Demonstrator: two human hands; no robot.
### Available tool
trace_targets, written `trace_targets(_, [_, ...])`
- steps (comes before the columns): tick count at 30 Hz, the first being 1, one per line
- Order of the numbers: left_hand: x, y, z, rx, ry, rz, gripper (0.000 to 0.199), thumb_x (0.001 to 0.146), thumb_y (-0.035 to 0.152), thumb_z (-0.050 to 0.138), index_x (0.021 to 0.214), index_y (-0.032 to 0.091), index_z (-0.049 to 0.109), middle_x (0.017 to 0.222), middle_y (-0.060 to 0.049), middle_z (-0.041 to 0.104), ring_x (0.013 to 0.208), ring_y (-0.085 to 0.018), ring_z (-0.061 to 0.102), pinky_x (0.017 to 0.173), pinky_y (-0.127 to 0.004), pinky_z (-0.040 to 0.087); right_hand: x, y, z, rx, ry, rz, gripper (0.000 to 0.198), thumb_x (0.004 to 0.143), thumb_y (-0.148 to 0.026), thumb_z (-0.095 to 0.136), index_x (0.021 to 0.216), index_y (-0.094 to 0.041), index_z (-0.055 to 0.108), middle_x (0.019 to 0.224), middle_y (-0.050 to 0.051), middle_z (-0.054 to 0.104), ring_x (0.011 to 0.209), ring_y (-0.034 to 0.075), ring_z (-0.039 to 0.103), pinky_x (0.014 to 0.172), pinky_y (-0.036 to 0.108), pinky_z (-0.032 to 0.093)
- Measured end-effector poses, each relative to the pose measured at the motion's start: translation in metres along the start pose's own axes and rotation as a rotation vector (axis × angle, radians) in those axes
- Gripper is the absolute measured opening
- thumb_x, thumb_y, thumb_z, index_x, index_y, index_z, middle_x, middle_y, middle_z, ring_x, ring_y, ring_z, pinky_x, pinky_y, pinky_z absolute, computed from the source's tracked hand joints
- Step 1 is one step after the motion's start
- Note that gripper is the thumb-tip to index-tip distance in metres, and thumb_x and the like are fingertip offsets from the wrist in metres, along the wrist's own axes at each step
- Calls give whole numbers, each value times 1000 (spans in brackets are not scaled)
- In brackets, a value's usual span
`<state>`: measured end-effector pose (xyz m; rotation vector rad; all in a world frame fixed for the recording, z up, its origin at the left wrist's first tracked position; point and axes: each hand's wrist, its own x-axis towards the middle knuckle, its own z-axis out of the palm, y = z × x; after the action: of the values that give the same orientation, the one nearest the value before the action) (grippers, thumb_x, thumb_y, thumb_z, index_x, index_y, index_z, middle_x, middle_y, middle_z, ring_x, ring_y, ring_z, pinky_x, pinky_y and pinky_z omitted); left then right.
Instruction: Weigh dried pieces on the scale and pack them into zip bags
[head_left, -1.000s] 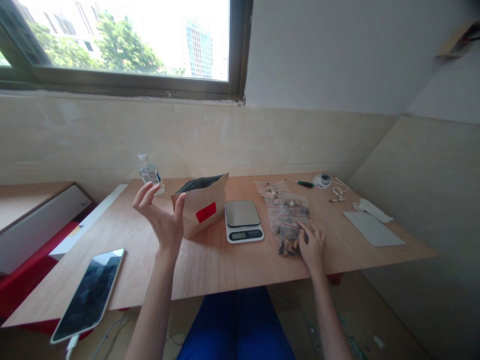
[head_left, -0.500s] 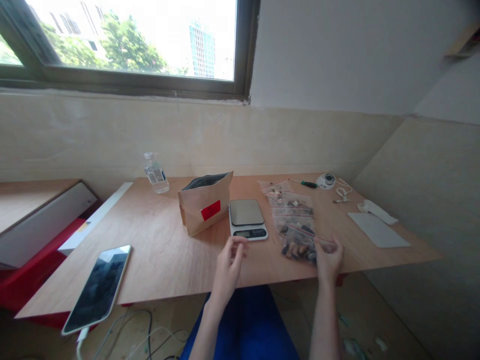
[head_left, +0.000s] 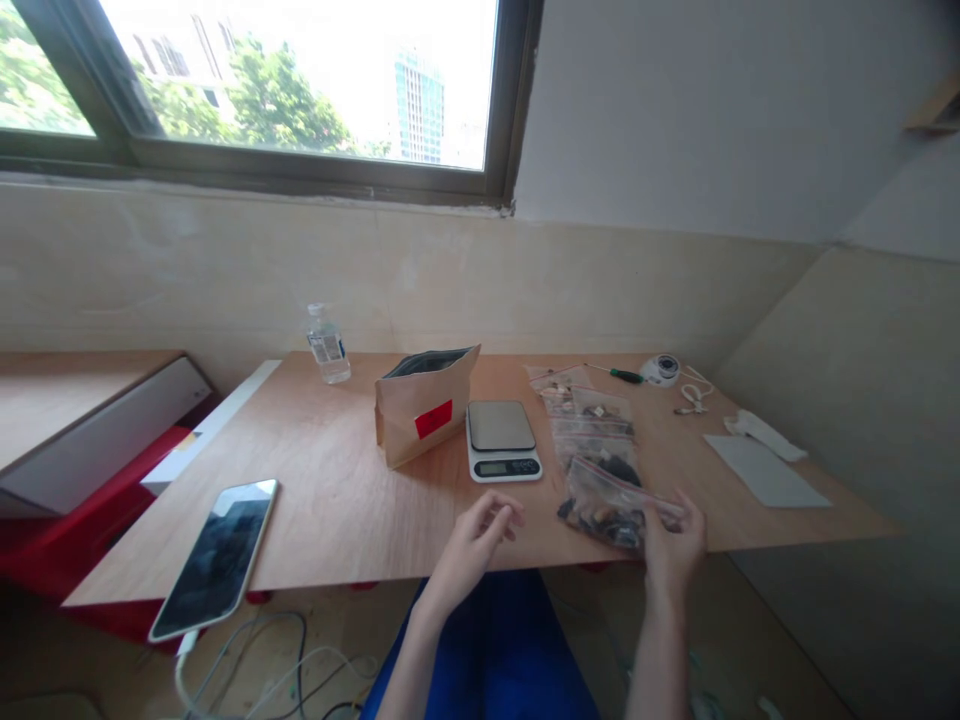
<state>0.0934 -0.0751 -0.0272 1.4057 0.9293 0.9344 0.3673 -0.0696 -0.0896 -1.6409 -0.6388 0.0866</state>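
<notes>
My right hand (head_left: 675,540) grips the right upper end of a clear zip-lock bag (head_left: 600,510) at the table's front edge. Dark and brown pieces fill its lower part; their kind is unclear. More zip-lock bags (head_left: 592,412) lie behind it, partly overlapping. My left hand (head_left: 480,535) hovers near the front edge with loosely curled fingers and holds nothing. Just beyond it sits a white kitchen scale (head_left: 502,428) with a bare metal plate. Left of the scale stands an open brown paper pouch (head_left: 424,412) with a red label; its inside is mostly hidden.
A water bottle (head_left: 328,350) stands at the back left. At the front left, a phone (head_left: 217,560) with a cable overhangs the edge. To the right are a screwdriver (head_left: 625,376), a small dome camera (head_left: 661,370), and white paper (head_left: 765,472).
My right hand has shifted slightly toward me, with the front bag pulled along and turned. My left hand has drawn back a little from the scale. The view has shifted slightly left.
</notes>
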Motion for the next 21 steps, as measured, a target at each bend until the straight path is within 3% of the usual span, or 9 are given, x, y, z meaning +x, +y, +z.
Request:
trace_targets(2, [-2,2,1,22,9,13,34,88,48,42,93,19,60,88,-5,64,76,-17,59,74,-28,44,-11,-31,-3,31,-55,-36,63,67,-42,67,123,-15,54,98,13,66,79,23,64,70,34,52])
trace_targets(5, [-4,7,6,13,45,36,34,88,47,42,93,19,60,87,-5,64,75,-16,59,74,-28,45,-34,-88,-1,162,-251,-49,67,70,-42,67,130,-17,48,106,14,66,85,23,66,74,34,53])
trace_targets(9, [-2,11,8,-157,169,91,33,87,47,45,92,18,61,83,-5,63,78,-18,60,73,-29,46,-74,-142,8,227,-603,-121,40,78,-39,63,113,-20,63,110,10,67,96,23,65,81,34,53])
trace_targets(11, [0,10,3,-294,254,125,35,86,49,45,87,17,61,82,-6,63,79,-18,60,74,-30,47,-92,-153,15,267,-814,-180,25,82,-36,60,99,-22,69,101,6,71,93,22,66,82,33,53])
trace_targets(14, [2,4,-11,-423,387,110,40,83,53,44,78,17,60,78,-6,65,76,-18,61,74,-31,49,-112,-156,26,319,-1040,-278,18,85,-32,57,91,-23,72,94,5,72,91,21,66,85,33,52])
trace_targets(21, [1,-13,-36,-297,536,-23,31,77,46,54,79,17,61,84,-6,67,82,-21,65,75,-32,52,-120,-148,36,294,-1193,-300,19,86,-30,55,91,-21,71,95,4,72,92,21,66,86,34,51])
